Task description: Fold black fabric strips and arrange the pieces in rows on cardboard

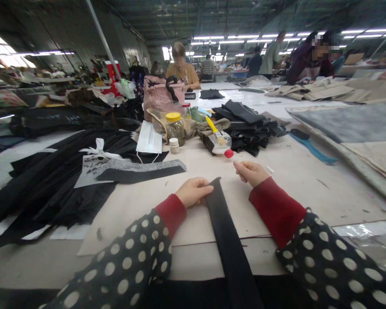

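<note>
My left hand [194,191] is closed on the top end of a long black strip [227,227], thumb on top. The strip looks like leather or a similar material and runs down toward my body. To its right, my right hand [251,172] is raised with thumb and forefinger pinched together; whatever is between them is too small to make out. Just beyond those fingertips is a red cap [228,153] on a clear container, with a yellow-handled brush [216,131] lying over it.
Behind stand a yellow-lidded jar [175,128] and a small white bottle [174,146]. A face mask [149,138] lies beside black fabric pieces [61,171] at left. Black pieces [247,122] are piled at right, near a blue-handled tool [313,146]. Other people work farther back.
</note>
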### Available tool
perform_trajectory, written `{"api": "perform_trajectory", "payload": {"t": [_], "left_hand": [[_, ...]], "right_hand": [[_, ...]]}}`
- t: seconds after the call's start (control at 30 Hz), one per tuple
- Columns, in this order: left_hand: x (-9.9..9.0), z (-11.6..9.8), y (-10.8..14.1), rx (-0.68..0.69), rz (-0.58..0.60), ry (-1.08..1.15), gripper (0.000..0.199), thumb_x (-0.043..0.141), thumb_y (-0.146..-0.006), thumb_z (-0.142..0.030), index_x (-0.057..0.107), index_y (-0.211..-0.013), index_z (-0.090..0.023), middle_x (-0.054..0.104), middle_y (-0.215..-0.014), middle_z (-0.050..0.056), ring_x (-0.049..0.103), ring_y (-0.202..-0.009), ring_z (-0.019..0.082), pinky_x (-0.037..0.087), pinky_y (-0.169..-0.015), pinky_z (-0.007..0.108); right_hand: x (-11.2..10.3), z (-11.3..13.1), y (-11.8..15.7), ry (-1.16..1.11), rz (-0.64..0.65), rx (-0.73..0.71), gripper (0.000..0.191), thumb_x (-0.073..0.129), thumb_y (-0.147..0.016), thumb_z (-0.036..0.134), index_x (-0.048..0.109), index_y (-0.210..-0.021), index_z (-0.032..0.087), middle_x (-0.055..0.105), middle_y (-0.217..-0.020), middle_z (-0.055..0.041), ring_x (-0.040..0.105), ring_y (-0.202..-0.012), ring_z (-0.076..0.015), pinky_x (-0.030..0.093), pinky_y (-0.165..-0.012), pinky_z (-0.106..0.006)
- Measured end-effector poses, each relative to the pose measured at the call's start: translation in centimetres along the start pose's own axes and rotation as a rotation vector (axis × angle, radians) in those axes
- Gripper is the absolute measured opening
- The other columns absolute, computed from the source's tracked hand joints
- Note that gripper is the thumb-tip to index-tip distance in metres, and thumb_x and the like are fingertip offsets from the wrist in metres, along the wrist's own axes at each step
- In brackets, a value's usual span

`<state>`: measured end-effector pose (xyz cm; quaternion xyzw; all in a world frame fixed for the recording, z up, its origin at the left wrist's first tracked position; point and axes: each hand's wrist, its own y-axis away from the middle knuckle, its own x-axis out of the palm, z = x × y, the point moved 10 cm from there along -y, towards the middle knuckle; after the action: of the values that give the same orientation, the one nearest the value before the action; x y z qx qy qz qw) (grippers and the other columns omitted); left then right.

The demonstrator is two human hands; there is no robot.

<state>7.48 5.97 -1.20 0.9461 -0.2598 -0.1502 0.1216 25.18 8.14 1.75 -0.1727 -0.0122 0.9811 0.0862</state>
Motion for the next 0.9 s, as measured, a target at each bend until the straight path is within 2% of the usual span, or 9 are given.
{"api": "perform_trajectory", "payload": {"t": [0.17,0.33,0.5,0.7,0.8,0.9], "left_hand": [[0.0,-0.1,-0.3,0.025,-0.006,-0.010,0.020,0.056,-0.071,-0.034,0.048,-0.066,-0.016,0.046,-0.044,-0.007,0.033,-0.030,0.002,0.020,-0.029,0.013],[0.3,-0.4,-0.2,0.053,-0.003,0.006,0.019,0.056,-0.071,-0.032,0.048,-0.065,-0.016,0.046,-0.043,-0.008,0.034,-0.031,0.002,0.022,-0.032,0.014],[0.6,-0.4,-0.1,0.036,0.010,0.049,0.019,0.057,-0.070,-0.031,0.047,-0.064,-0.015,0.049,-0.046,-0.006,0.037,-0.034,0.002,0.024,-0.034,0.014],[0.6,-0.6,-0.1,0.045,0.005,0.057,0.022,0.058,-0.069,-0.035,0.048,-0.066,-0.015,0.048,-0.047,-0.006,0.038,-0.034,0.003,0.023,-0.033,0.014],[-0.1,-0.6,-0.2,0.056,-0.017,0.066,0.022,0.057,-0.069,-0.035,0.049,-0.066,-0.015,0.046,-0.046,-0.007,0.035,-0.033,0.002,0.022,-0.032,0.014],[-1.6,-0.6,-0.4,0.085,-0.086,0.121,0.022,0.058,-0.068,-0.035,0.050,-0.067,-0.015,0.045,-0.048,-0.007,0.033,-0.033,0.002,0.022,-0.032,0.014]], "right_hand": [[2.1,0.3,0.5,-0.032,0.076,-0.020,0.051,0.044,-0.068,0.066,0.044,-0.052,0.018,0.037,-0.045,0.0039,0.034,-0.041,-0.0063,0.027,-0.040,-0.022],[5.8,0.9,2.1,-0.106,0.321,-0.014,0.044,0.058,-0.059,0.060,0.052,-0.069,0.017,0.045,-0.050,0.0051,0.039,-0.042,-0.0061,0.031,-0.038,-0.020],[6.4,0.8,2.4,-0.126,0.364,0.044,0.040,0.060,-0.058,0.055,0.053,-0.065,0.016,0.046,-0.044,0.0044,0.041,-0.040,-0.0066,0.034,-0.039,-0.021],[5.7,0.7,1.9,-0.141,0.277,0.071,0.034,0.061,-0.057,0.049,0.054,-0.062,0.016,0.047,-0.045,0.0044,0.041,-0.040,-0.0060,0.033,-0.040,-0.021],[3.0,0.4,0.5,-0.129,0.094,0.035,0.031,0.059,-0.059,0.047,0.054,-0.060,0.016,0.046,-0.046,0.0047,0.039,-0.040,-0.0050,0.031,-0.040,-0.020],[0.5,-0.7,-0.3,-0.207,-0.062,0.069,0.033,0.058,-0.059,0.048,0.051,-0.059,0.016,0.038,-0.040,0.0069,0.032,-0.036,-0.0040,0.024,-0.036,-0.019]]}}
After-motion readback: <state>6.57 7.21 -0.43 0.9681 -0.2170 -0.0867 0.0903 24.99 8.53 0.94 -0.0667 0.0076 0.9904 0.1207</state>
